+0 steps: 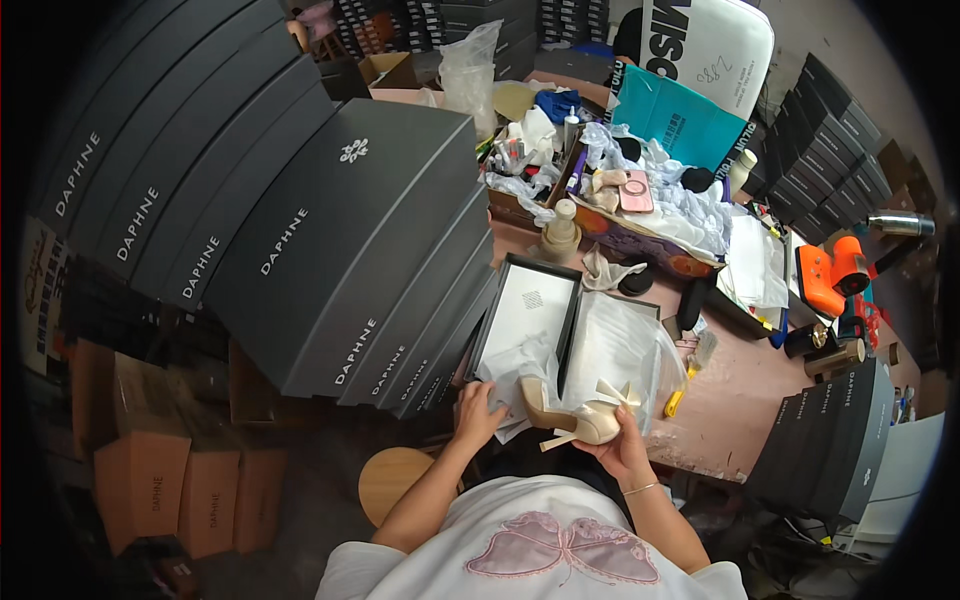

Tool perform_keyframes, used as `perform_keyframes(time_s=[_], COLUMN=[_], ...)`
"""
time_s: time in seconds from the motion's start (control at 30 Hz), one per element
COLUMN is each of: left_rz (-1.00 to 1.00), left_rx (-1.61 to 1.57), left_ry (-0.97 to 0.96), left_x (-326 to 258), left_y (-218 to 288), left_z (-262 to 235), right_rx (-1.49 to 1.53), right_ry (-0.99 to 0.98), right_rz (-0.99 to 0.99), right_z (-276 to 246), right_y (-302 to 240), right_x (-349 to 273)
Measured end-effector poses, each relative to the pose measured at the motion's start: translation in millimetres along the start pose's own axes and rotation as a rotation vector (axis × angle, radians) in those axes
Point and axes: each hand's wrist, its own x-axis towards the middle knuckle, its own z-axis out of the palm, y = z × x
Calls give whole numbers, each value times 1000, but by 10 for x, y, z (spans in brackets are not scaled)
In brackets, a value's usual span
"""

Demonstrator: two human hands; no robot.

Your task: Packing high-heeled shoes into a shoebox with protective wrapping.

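Observation:
My right hand (622,447) holds a cream high-heeled shoe (578,416) with a bow on its toe, just in front of an open shoe box. My left hand (478,412) rests on the white tissue paper (520,375) that spills over the near edge of the dark box half (505,275). The other half of the box (618,345) lies beside it on the right and is lined with clear plastic wrap. Both sit on a pinkish worktable (735,400).
A tall leaning stack of dark grey shoe boxes (340,240) fills the left. More dark boxes (830,440) stand at the right. A cluttered cardboard tray (640,205), an orange tool (830,275), a round wooden stool (390,480) and brown cartons (160,490) surround the table.

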Motion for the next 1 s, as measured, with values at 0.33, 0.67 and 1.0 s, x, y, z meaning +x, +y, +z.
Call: perform_keyframes(time_s=[0.33,0.67,1.0], left_rz=[231,450,930], left_rx=[-702,-444,-553], left_ry=[-344,-275,-254], left_x=[561,665,-21], left_y=[1011,1587,2544], left_z=[-761,-659,-539], right_rx=[440,664,-651], right_ry=[-52,-166,141], right_rz=[-242,-292,-752], right_z=[197,-87,247], right_y=[141,-62,-7], right_x=[-406,-651,-699])
